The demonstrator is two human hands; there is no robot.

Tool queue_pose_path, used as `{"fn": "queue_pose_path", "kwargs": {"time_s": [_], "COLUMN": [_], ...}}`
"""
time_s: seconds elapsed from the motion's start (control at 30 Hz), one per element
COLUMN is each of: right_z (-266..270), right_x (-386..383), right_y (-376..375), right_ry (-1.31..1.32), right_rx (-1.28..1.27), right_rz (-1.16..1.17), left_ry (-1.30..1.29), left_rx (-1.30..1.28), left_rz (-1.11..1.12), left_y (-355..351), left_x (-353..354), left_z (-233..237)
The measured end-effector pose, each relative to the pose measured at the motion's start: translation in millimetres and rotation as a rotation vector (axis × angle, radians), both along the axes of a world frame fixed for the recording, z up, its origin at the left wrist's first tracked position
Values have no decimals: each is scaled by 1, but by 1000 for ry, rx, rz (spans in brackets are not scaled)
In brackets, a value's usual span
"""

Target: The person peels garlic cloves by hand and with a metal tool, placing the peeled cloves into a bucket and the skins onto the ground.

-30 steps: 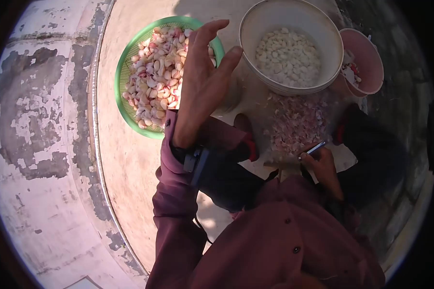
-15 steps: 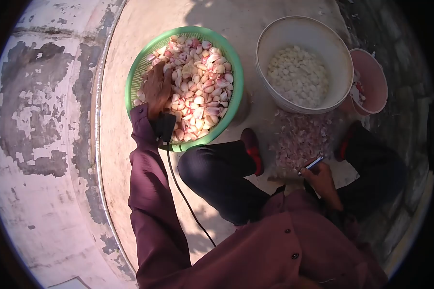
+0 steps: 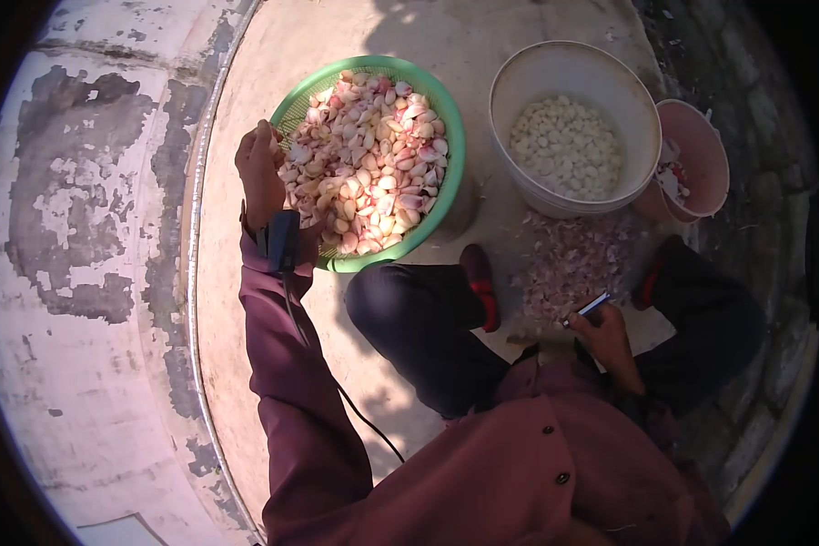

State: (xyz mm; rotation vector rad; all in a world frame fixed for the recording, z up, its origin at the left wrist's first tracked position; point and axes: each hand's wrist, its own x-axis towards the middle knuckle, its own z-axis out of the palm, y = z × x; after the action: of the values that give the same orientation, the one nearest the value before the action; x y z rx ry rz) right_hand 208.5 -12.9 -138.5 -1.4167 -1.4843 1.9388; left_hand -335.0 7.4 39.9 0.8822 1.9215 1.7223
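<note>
A green basket (image 3: 453,136) full of pink unpeeled garlic cloves (image 3: 373,164) stands on the floor in front of me. My left hand (image 3: 259,173) reaches into its left edge, fingers curled among the cloves; whether it grips one is hidden. My right hand (image 3: 605,329) rests near my right knee, shut on a small knife (image 3: 588,308). A white bucket (image 3: 610,86) at the upper right holds peeled white cloves (image 3: 566,147).
A pink bowl (image 3: 701,155) with scraps sits right of the bucket. A heap of garlic skins (image 3: 573,259) lies between my knees. A black device is strapped to my left wrist, its cable trailing down. A peeling painted wall curves along the left.
My left hand dropped from above the white bucket to the basket, then slid to the basket's left edge. The right hand with the knife stayed put.
</note>
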Motion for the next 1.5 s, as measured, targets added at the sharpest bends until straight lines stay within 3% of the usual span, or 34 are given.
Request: {"fn": "queue_pose_path", "kwargs": {"time_s": [0.1, 0.17, 0.2, 0.3, 0.33, 0.43, 0.57, 0.63, 0.73, 0.87, 0.93, 1.07, 1.17, 1.2, 1.33, 1.37, 1.43, 1.5], "right_z": [5, 5, 2, 2, 4, 7, 6, 3, 8, 4, 5, 14, 59, 80, 141, 148, 155, 154], "right_x": [-2, -3, -1, 1, 1, 0, 2, 2, 0, 1, 1, -5, -17, -21, -39, -39, -39, -36], "right_y": [-1, -2, -2, -3, -2, -3, -4, -4, -3, -1, -1, 0, 14, 21, 31, 32, 32, 26], "right_ry": [46, 74, 54, 26, 24, 27, -27, 3, 9, -21, -12, 26, 166, 186, 624, 595, 522, 480], "right_rx": [1, -4, 12, 37, 45, 43, 52, 80, 70, 57, 41, 45, 91, 126, 239, 236, 604, 607], "right_rz": [-8, -13, -4, 6, 4, -1, 22, 13, 9, 16, 25, -53, -52, -43, -209, -222, -100, -100], "left_ry": [-668, -1170, -887, -1117, -959, -972, -979, -714, -594, -500, -552, -505, -586, -571, -778, -843, -911, -982], "left_rx": [220, 500, 440, 537, 432, 322, 213, 49, 192, 134, 215, 154, 46, 22, -84, -75, -30, 33], "left_rz": [-87, -174, -80, -88, 88, 116, -109, -82, -71, -174, -50, -214, -404, -347, -495, -491, -483, -390], "left_y": [-12, -20, -16, -20, -14, -9, -17, -15, -7, -7, -10, -17, -32, -37, -46, -47, -50, -52], "left_x": [-11, -16, -17, -10, 8, 6, -26, -16, -25, -28, 15, 105, 192, 227, 302, 319, 343, 365], "left_z": [10, 7, 1, -2, 5, 3, -12, -6, -18, -13, 10, 35, 48, 47, 6, 1, -13, -14]}}
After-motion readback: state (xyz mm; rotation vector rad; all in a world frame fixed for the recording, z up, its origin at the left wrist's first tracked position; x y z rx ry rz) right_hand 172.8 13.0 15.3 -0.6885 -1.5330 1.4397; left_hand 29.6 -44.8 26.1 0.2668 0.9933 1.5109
